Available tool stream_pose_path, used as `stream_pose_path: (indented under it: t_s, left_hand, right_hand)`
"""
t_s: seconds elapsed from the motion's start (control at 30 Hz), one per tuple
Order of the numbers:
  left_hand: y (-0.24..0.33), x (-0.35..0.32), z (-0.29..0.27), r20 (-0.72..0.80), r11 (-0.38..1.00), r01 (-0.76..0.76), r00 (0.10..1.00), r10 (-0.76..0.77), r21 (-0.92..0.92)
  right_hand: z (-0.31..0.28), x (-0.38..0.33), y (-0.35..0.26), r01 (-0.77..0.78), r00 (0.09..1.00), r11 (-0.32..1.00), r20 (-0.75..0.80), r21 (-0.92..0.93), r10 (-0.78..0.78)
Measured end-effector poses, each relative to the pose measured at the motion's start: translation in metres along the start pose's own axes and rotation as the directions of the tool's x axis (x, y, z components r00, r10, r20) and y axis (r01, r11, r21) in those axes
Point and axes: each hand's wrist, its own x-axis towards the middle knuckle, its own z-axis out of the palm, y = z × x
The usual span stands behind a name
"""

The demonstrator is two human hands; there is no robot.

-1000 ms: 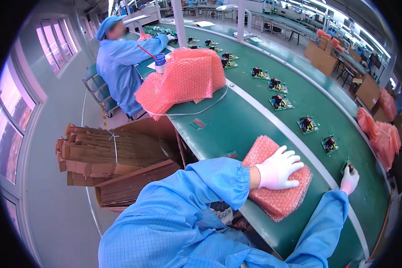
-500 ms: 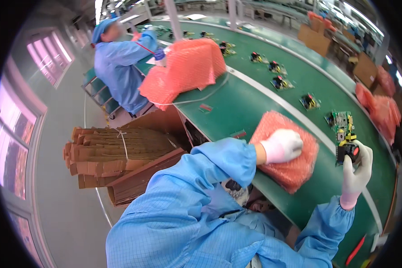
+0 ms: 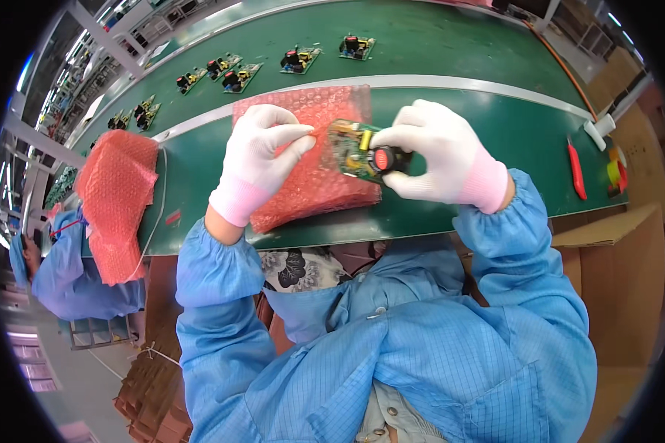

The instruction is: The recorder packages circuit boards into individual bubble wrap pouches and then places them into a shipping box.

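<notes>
Green circuit board [image 3: 353, 150] clamped in right hand [image 3: 440, 153], left hand [image 3: 261, 159] pinching pink bubble-wrap bag [image 3: 310, 159] just beside

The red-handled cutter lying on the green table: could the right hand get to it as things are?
Probably not straight away: the right hand is pinching a green circuit board. The red-handled cutter lies apart to its right on the green table, with nothing between.

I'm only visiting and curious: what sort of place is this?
Probably an electronics assembly or packing line. Circuit boards sit in a row on a long green conveyor belt, and gloved hands hold a board over pink bubble-wrap bags.
</notes>
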Motion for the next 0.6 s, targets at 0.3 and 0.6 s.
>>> stream_pose_path:
  t_s: [0.3, 0.6]
  left_hand:
    - [0.02, 0.011, 0.016, -0.025, 0.927, 0.106, 0.992, -0.123, -0.361]
    - [0.0, -0.002, -0.022, -0.003, 0.763, 0.263, 0.945, -0.327, -0.591]
  right_hand:
    - [0.051, 0.016, 0.007, -0.087, 0.994, 0.993, 0.067, 0.082, 0.082]
    - [0.038, 0.014, 0.01, -0.366, 0.91, 0.766, 0.032, 0.528, 0.413]
